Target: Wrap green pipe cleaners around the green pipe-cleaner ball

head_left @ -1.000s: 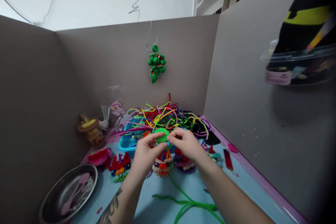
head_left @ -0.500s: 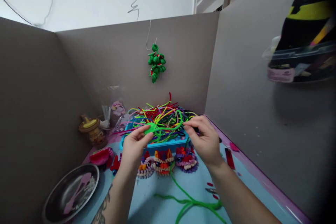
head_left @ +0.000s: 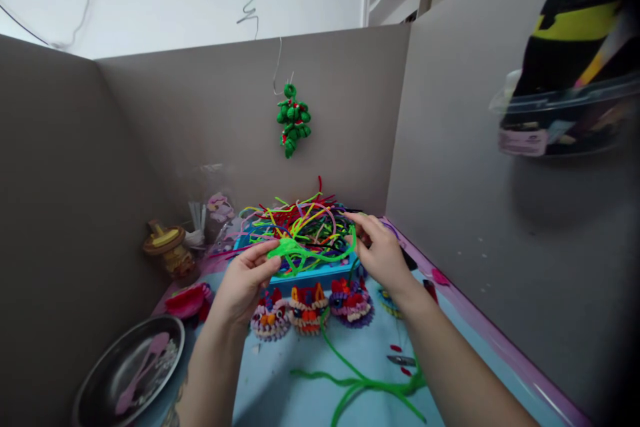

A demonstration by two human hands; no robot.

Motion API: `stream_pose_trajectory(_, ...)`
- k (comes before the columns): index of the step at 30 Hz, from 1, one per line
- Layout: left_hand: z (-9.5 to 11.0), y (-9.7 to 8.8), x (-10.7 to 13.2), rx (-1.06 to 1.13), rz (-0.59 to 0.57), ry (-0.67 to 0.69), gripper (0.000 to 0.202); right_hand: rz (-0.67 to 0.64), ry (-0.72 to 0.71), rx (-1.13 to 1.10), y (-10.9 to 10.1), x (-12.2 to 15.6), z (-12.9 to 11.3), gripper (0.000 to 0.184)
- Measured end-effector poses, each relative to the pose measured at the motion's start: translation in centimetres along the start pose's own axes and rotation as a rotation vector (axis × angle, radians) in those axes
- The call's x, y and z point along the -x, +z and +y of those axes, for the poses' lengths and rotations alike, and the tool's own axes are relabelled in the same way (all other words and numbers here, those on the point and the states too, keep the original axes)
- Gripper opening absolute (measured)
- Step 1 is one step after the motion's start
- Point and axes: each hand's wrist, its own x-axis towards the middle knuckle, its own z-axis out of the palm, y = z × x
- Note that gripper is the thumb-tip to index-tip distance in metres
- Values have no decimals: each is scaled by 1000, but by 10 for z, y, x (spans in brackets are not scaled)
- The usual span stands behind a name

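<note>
Evidently, something light and soft is being handled: a flat green pipe-cleaner piece (head_left: 289,247), which is being held up in front of the blue tray (head_left: 310,278). Under the fuzz, a bendable wire core is being presumed, so little slip is being expected, though the shape could be being crushed by a hard squeeze. The flat body is being judged the better place for a steadying grip, and the free strand (head_left: 325,257) the part for gentle pulling or bending.

With the piece being taken as the dial's centre, its edge is being pinched between thumb and fingers by the left hand (head_left: 243,280) at 8 o'clock. At 3 o'clock, the strand's far end is being met by the fingers of the right hand (head_left: 383,259); whether it is being pinched there cannot be told. Loose green pipe cleaners (head_left: 370,386) are being left on the table at 5 o'clock.

Compared with half a second ago, the tall loop is no longer being formed beside the right fingers; the strand is now being carried lower across the tray and turned up only at its end.
</note>
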Motion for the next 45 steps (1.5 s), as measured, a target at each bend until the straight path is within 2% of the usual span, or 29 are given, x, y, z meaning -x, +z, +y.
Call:
stream_pose_trajectory(3, 1, 1, 1, -13, -33, -26, 45, 69, 10, -27, -2, -1, 2, 23)
stream_pose_trajectory(8, -2, 3, -1, -1, -33, -30, 44, 76, 89, -135, -8, -2, 0, 18)
stream_pose_trajectory(11, -7, 6, -3, 32, -43, -56, 45, 90, 237, -382, -3, -1, -3, 17)
stream_pose_trajectory(15, -14, 11, -4, 47, -43, -78, 44, 122, 435, -725, 9, 3, -13, 26)
stream_pose_trajectory(18, -18, 14, -3, 51, -64, -87, 43, 91, 412, -765, 12, 7, -24, 23)
stream_pose_trajectory(24, -16, 19, 1, 66, -76, -98, 42, 23, 217, -582, 12, 12, -46, 12)
stream_pose_trajectory(27, -15, 21, 1, 57, -73, -84, 43, 13, 197, -594, 18, 15, -51, 12)
stream_pose_trajectory(34, -20, 19, -2, 61, -48, -35, 43, -28, 429, -828, 28, 20, -52, 15)
stream_pose_trajectory(38, -24, 18, -2, 83, -48, 10, 41, -41, 681, -1052, 33, 19, -58, 22)
stream_pose_trajectory(41, -25, 18, -1, 77, -36, 25, 40, 10, 828, -1212, 35, 17, -62, 27)
stream_pose_trajectory(45, -25, 18, 0, 60, -32, 39, 40, 102, 862, -1259, 31, 13, -61, 31)
